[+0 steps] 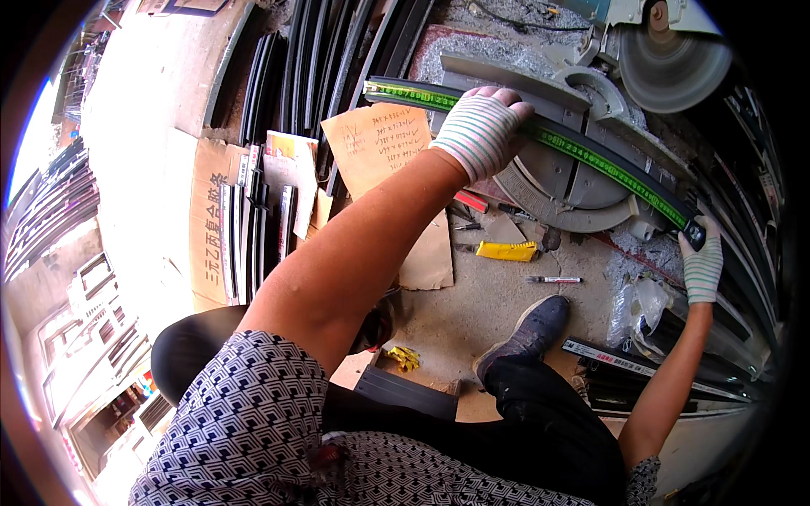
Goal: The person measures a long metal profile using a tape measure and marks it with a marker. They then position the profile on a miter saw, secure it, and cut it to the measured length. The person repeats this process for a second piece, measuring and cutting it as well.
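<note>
A green tape measure blade (603, 160) is drawn out along a long dark metal profile (443, 89) lying across the saw's base. My left hand (481, 131), in a striped white glove, is closed over the blade and profile in front of the saw's fence. Some of its fingers are hidden behind the profile. My right hand (702, 260), gloved the same way, is closed round the black tape measure case (694, 234) at the blade's right end. Below my left wrist is a brown cardboard piece (371, 148) with handwriting.
A round saw blade (673, 67) stands at upper right above the saw's grey turntable (574, 215). Metal shavings (506, 29) surround it. On the floor lie a yellow utility knife (506, 250), a marker (554, 279) and long profiles (325, 59). My shoe (525, 333) is close by.
</note>
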Available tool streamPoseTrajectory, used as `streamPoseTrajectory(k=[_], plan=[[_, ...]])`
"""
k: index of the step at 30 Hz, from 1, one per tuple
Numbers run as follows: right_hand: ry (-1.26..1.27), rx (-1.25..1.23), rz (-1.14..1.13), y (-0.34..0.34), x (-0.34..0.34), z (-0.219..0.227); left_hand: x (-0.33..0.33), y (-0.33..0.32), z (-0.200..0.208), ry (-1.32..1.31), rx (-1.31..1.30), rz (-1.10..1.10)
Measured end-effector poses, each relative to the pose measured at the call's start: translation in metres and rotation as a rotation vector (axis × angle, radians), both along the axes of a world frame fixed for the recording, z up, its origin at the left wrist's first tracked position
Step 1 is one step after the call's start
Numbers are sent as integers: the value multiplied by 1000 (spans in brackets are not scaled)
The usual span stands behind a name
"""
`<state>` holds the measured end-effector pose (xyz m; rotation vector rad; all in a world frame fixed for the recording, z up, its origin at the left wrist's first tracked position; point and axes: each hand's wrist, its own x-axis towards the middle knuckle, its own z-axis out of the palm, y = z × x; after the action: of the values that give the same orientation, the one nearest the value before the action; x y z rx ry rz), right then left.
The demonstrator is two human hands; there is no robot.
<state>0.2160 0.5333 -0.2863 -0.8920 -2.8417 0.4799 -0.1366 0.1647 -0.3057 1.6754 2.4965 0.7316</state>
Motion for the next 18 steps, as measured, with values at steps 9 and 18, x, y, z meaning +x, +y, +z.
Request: streamPoseTrajectory(k=[9, 18], plan=[[-7, -38, -10, 9, 2, -7, -3, 0, -1, -23, -33, 5], [-46, 59, 51, -7, -19, 9, -13, -1, -1, -11, -68, -14]])
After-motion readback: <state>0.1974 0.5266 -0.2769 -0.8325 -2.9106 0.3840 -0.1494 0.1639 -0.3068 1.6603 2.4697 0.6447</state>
